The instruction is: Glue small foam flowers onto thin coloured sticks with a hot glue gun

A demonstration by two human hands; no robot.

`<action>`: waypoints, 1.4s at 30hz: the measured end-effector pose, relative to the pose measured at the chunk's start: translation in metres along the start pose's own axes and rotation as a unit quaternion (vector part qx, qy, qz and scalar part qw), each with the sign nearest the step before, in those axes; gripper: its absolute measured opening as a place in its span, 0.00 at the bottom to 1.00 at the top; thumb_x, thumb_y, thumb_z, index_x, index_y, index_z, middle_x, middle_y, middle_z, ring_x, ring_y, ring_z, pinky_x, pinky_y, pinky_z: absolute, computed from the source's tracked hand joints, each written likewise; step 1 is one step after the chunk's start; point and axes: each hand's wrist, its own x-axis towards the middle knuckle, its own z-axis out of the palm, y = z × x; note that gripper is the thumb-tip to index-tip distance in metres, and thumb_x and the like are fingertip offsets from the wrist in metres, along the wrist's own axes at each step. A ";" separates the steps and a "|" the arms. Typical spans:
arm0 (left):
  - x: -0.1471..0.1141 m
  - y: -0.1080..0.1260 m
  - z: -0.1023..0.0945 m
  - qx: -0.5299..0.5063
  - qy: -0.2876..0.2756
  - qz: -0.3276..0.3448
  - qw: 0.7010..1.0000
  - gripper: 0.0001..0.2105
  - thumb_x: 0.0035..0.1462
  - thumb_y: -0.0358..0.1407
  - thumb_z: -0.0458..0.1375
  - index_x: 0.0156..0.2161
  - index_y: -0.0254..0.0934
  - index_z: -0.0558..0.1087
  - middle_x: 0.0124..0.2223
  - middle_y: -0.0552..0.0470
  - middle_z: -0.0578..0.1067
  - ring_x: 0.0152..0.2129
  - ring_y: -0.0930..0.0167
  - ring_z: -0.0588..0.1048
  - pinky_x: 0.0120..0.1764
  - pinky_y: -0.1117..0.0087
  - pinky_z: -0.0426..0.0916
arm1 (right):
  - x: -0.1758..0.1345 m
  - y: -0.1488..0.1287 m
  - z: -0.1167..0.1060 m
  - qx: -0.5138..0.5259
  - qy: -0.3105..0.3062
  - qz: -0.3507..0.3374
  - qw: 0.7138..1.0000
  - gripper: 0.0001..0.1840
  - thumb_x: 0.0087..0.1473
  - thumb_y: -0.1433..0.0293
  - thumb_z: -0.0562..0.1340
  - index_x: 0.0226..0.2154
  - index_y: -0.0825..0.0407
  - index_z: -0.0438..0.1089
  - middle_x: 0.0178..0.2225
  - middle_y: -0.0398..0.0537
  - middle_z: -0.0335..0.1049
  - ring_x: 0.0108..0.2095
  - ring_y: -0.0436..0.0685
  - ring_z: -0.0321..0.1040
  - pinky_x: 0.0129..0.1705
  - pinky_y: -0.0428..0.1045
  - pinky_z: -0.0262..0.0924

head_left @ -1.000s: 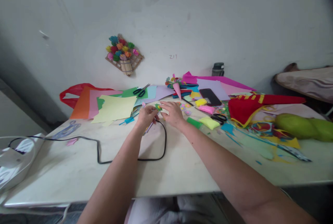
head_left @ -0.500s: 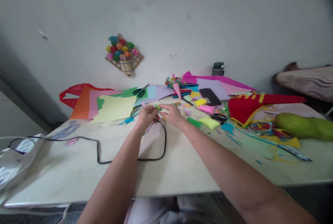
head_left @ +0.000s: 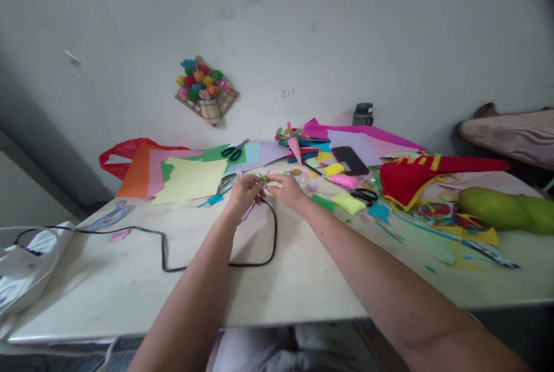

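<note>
Over the middle of the table, my left hand (head_left: 247, 192) is closed, with its fingers curled round something mostly hidden. A thin lilac strip (head_left: 248, 211) shows below it, and a pink tip sticks out above. My right hand (head_left: 286, 191) faces it, thumb and fingers pinched at a small green and yellow paper piece (head_left: 264, 178) between the two hands. A black cord (head_left: 276, 228) loops across the table, and its end reaches the left fingers; what it joins is hidden there.
Coloured paper sheets (head_left: 190, 179) and black-handled scissors (head_left: 234, 151) lie behind the left hand. Right of my hands are a phone (head_left: 350, 161), a yellow clay packet (head_left: 348, 203), a second pair of scissors (head_left: 364, 195) and paper scraps. A pink paper cone (head_left: 294, 150) holds small flowers.
The small green and yellow piece has turned and looks narrower between my fingers. My right hand has shifted very slightly; my left hand stays in place.
</note>
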 end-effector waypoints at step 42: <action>-0.003 0.003 -0.001 -0.075 -0.048 -0.037 0.995 0.11 0.47 0.41 0.56 0.24 0.34 0.63 0.15 0.56 0.67 0.09 0.81 0.59 0.14 0.78 0.49 | -0.002 0.003 0.002 -0.227 -0.003 -0.077 0.971 0.21 0.44 0.73 0.56 0.44 0.51 0.69 0.40 0.50 0.72 0.42 0.58 0.66 0.47 0.51 0.55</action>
